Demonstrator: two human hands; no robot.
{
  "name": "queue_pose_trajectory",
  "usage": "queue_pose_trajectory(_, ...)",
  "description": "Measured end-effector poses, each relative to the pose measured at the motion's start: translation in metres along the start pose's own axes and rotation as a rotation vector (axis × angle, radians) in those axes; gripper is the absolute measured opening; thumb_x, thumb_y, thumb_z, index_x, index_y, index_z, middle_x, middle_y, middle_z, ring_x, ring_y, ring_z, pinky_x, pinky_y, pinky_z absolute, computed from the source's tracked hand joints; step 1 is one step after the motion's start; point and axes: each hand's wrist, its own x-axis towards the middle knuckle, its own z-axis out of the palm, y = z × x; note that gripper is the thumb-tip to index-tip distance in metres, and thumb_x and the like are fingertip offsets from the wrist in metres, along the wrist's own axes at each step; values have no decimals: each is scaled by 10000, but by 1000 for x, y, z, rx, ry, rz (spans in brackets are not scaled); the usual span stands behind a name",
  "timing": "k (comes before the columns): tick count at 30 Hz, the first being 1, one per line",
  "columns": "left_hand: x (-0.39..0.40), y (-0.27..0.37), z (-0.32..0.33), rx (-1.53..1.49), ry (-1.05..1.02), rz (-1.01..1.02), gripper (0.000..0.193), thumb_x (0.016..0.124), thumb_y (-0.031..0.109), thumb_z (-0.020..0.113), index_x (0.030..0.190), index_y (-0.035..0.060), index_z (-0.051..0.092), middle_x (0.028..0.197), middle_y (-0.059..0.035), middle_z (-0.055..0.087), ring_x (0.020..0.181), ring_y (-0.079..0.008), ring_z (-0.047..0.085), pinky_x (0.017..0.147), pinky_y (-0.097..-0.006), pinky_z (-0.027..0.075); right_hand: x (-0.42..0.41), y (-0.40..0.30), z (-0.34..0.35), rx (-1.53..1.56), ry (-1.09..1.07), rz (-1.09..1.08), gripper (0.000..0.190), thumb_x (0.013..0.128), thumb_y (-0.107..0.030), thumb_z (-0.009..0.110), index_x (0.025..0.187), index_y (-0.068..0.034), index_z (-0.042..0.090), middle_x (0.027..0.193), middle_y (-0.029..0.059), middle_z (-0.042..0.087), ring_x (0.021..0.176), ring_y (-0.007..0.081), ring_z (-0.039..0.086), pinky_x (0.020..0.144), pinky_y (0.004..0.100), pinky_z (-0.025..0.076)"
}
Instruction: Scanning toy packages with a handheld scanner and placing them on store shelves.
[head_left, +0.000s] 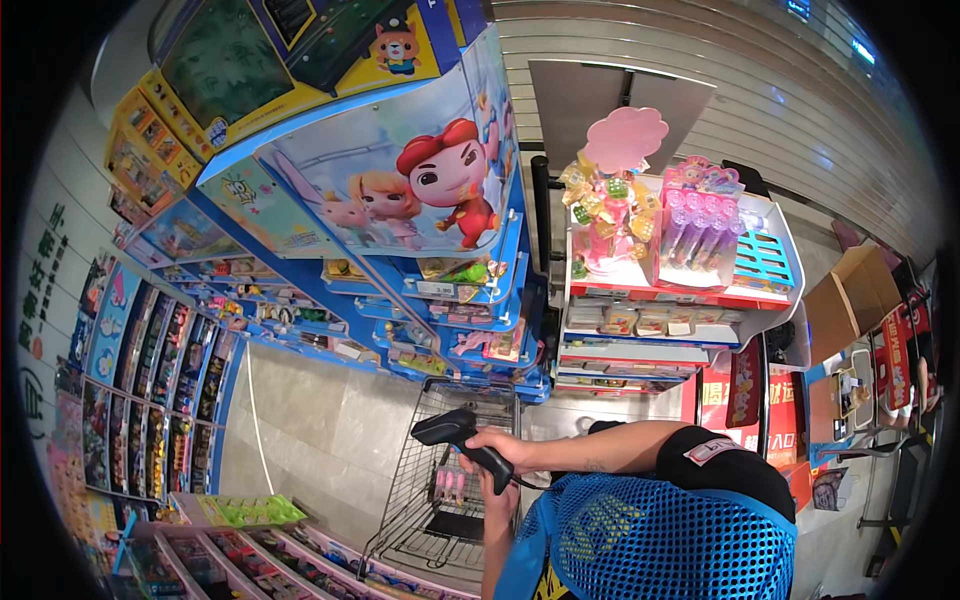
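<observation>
My right hand (501, 448) grips a black handheld barcode scanner (448, 427) by its upper handle, its head pointing left. Just below, my left hand (496, 491) is at the lower end of the handle, partly hidden behind it. A black cable runs from the handle's end toward my body. Under both hands stands a wire shopping cart (401, 495). Several pink tube-shaped items (450, 484) lie inside it, close to a black panel (457, 526).
A blue toy shelf unit (442, 300) rises ahead. To its right is a white display stand (645, 352) with boxed purple toys (701, 232). More toy racks (150, 382) line the left, and a low pink-edged shelf (247, 559) borders the cart. Tiled floor (315, 420) lies between.
</observation>
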Motion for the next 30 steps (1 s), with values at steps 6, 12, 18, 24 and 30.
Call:
queue_pose_trajectory(6, 3, 1, 44, 110, 21, 62, 364, 1043, 390, 496, 1322, 157, 462, 1222, -19, 536, 1125, -140, 542, 974, -355, 434, -15, -18, -3, 38, -44, -1, 328, 951, -290, 542, 1021, 26, 595, 835, 133, 642, 820, 204, 611, 805, 326, 481)
queue_pose_trajectory(12, 44, -14, 81, 601, 10, 18, 435, 1037, 372, 515, 1367, 129, 367, 1232, -49, 517, 1126, -154, 538, 936, -323, 462, -57, -83, -32, 58, -53, -144, 298, 949, -286, 527, 996, 1, 593, 808, 107, 635, 785, 179, 604, 775, 309, 482)
queue_pose_trajectory(18, 99, -4, 209, 1190, -391, 58, 285, 914, 221, 675, 1072, -7, 612, 942, -49, 616, 863, -139, 553, 783, -299, 477, -148, -154, -105, -148, -74, -424, 504, 915, -162, 626, 1371, -3, 479, 1098, 46, 610, 1000, 122, 559, 913, 311, 455)
queue_pose_trajectory(24, 136, -32, 337, 1317, -614, 179, 396, 826, 84, 733, 1190, -15, 612, 1070, -149, 677, 1014, -240, 647, 914, -353, 482, -279, -225, -137, -343, 110, -656, 535, 873, -173, 685, 1321, 32, 476, 991, 101, 664, 900, 169, 652, 829, 336, 528)
queue_pose_trajectory(30, 171, -82, 454, 1370, -766, 782, 194, 842, 44, 679, 1033, 10, 665, 1025, -125, 682, 952, -284, 638, 873, -379, 476, -370, -234, -186, -283, 412, -743, 572, 837, -195, 704, 1306, 40, 475, 958, 105, 660, 863, 179, 647, 803, 336, 516)
